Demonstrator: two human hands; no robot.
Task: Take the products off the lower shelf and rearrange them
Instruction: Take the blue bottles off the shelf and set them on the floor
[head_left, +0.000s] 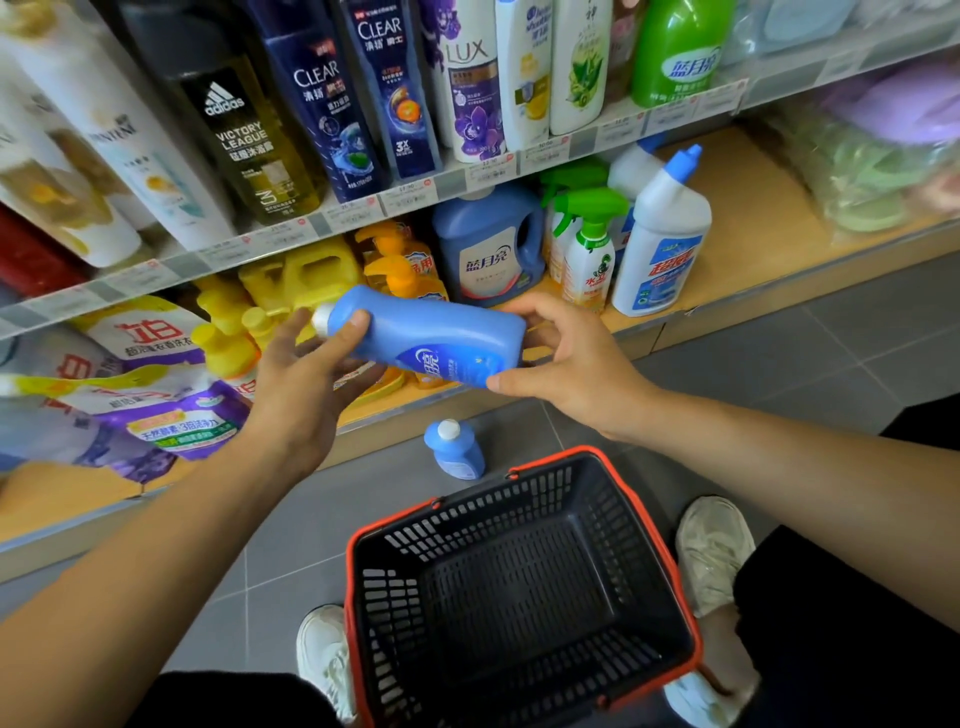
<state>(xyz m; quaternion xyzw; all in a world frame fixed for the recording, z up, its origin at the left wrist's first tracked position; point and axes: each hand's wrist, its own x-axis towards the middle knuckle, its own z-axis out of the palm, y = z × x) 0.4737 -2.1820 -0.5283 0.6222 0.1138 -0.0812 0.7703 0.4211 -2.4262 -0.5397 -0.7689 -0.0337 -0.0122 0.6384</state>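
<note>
Clearly off the lower shelf (743, 249), the blue detergent bottle (436, 338) lies sideways in the air just in front of it. The left hand (306, 374) grips its neck by the white cap and the right hand (566, 358) clasps its base, fingers (524, 306) curled round both ends, likely to turn the label into view. A smaller blue bottle (454, 449) stands on the floor (779, 364) near the black basket (519, 493), probably set aside for rearranging.

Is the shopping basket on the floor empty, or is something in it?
Empty. The basket shows only its bare black mesh bottom; the small blue bottle stands on the floor outside it.
</note>
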